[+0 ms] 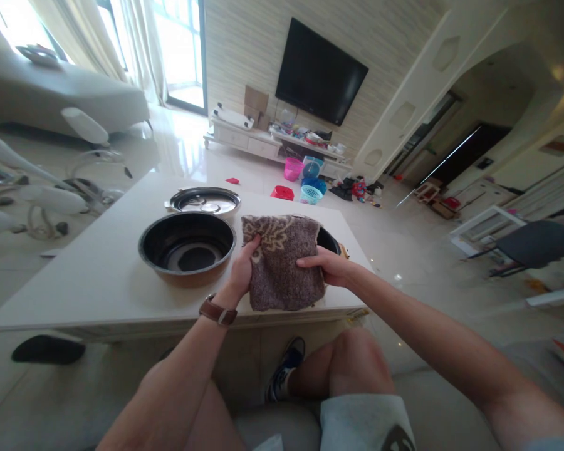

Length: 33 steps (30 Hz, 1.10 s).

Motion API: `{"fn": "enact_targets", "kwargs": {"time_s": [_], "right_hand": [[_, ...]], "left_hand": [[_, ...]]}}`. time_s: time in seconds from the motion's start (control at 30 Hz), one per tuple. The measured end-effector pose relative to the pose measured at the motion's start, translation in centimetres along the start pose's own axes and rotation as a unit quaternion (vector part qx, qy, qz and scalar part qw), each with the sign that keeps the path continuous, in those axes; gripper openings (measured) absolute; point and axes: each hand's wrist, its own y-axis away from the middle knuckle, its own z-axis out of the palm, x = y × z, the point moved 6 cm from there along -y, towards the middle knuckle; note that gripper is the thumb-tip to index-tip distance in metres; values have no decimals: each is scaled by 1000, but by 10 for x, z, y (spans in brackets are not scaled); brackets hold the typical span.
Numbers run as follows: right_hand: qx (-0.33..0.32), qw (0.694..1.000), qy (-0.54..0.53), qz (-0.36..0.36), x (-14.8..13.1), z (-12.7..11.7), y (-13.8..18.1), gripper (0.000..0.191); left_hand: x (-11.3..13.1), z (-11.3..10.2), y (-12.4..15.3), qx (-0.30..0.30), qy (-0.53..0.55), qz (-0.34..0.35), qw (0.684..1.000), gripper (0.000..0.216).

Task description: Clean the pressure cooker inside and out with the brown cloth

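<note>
Between my two hands hangs a folded brown towel (286,275) with a pale flower pattern near its upper left corner. My left hand (245,266) grips its left edge, thumb on the front. On the right edge, my right hand (326,263) pinches the cloth, its thumb also in front. Behind the towel a second dark pot (328,239) shows only in part, with a gold-coloured piece at its right. Left of my left hand stands a round pot (188,244) with a black inside. A shiny lid (204,200) lies behind that pot.
The white table (108,288) runs across in front of my knees. Beyond it on the floor are a pink basket (292,168), a light blue basket (311,194) and a red stool-like item (282,193). A low cabinet (263,147) stands under the television (320,72).
</note>
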Motion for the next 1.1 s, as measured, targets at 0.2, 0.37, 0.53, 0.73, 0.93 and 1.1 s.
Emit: {"fn": "enact_targets", "kwargs": {"time_s": [0.2, 0.37, 0.53, 0.73, 0.93, 1.1], "right_hand": [[106, 992, -40, -62, -37, -36, 25, 42], [283, 931, 1, -231, -84, -102, 32, 39], [365, 892, 131, -233, -57, -122, -15, 38], [255, 956, 80, -121, -2, -47, -107, 45], [174, 960, 152, -156, 8, -11, -107, 42], [-60, 965, 255, -30, 10, -44, -52, 38]], "left_hand": [[22, -8, 0, 11, -177, 196, 964, 31], [20, -49, -11, 199, -225, 230, 926, 26], [-21, -58, -36, 145, -174, 61, 972, 32], [-34, -50, -46, 88, -213, 91, 969, 38], [-35, -53, -46, 58, -236, 104, 964, 37], [-33, -54, -45, 50, -250, 108, 961, 38]]}}
